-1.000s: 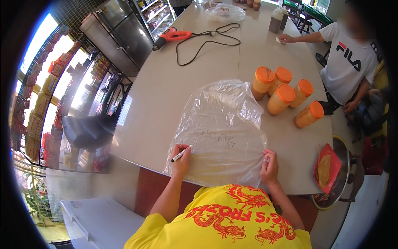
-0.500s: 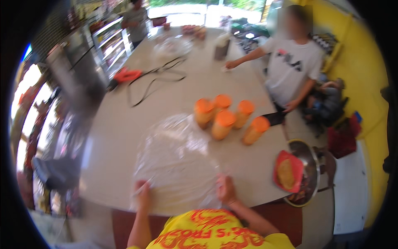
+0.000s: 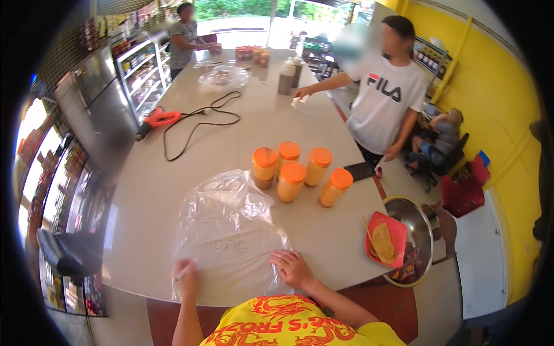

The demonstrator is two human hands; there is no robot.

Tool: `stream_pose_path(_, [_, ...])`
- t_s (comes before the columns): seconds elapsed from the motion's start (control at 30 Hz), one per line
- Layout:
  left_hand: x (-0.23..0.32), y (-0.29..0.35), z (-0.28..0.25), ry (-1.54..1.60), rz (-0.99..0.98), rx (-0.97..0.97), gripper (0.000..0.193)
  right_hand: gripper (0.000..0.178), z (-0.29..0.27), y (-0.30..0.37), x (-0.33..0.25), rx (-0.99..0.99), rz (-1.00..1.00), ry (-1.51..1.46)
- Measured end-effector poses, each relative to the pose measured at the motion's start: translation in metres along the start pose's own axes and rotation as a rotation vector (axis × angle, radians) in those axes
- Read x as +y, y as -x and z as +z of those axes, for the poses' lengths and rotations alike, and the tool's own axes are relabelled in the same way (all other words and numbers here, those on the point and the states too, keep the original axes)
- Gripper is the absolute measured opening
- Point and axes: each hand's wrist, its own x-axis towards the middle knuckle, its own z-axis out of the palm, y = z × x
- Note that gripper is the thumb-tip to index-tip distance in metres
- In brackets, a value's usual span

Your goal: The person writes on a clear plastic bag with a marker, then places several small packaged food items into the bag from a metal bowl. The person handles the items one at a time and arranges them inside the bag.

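A clear plastic bag (image 3: 228,216) lies flat and wrinkled on the table in front of me, with faint handwriting across its lower half. At the bag's lower left, my left hand (image 3: 186,280) is closed around a slim white pen (image 3: 182,273); the hand is slightly blurred. My right hand (image 3: 293,269) rests palm down on the bag's right edge with its fingers apart. Just beyond the bag stand several jars (image 3: 291,181) with orange lids, the nearest ones close to its upper right edge.
A red heat gun (image 3: 161,118) with a black cord lies at left. A red tray (image 3: 376,222) of flat yellow food sits over a metal basin (image 3: 424,236) at the right corner. Beside a dark phone (image 3: 359,171), a person (image 3: 386,92) wipes the table. Another person (image 3: 186,40) stands far left.
My right hand has gone from gripping the bag's edge to lying flat on it. The bag now lies flatter. The co-worker's wiping hand is still on the table.
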Motion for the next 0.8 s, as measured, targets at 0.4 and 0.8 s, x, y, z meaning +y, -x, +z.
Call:
stream_pose_path(0.4, [-0.0059,-0.0024,0.0057,0.250,-0.039,-0.011,0.014,0.034,-0.0037,0.0008,0.0002,0.031,0.034,-0.046])
stream_pose_path(0.8, [-0.0039,-0.0030,0.0081,0.318,-0.052,-0.003,0.010,0.036,-0.0033,0.0009,0.0006,0.030,0.029,-0.054])
